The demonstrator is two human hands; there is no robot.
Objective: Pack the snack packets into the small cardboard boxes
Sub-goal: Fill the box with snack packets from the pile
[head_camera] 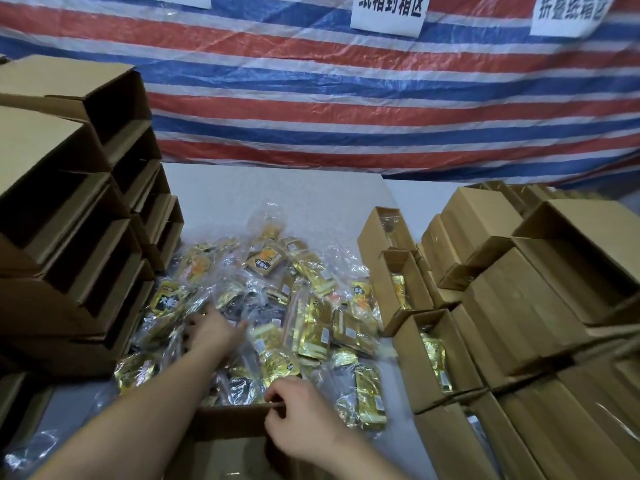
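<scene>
A heap of gold and clear snack packets [277, 306] covers the middle of the white table [263, 192]. My left hand [211, 332] reaches into the heap with its fingers spread over the packets; no packet is clearly held. My right hand [298, 415] pinches the far rim of a small open cardboard box [228, 427] right in front of me. To the right stand three open small boxes [433, 362] with packets inside them.
A tall stack of empty open boxes [72, 216] rises on the left. Stacks of closed and open boxes [540, 289] fill the right side. A red, white and blue striped tarp [346, 98] with paper signs hangs behind the table.
</scene>
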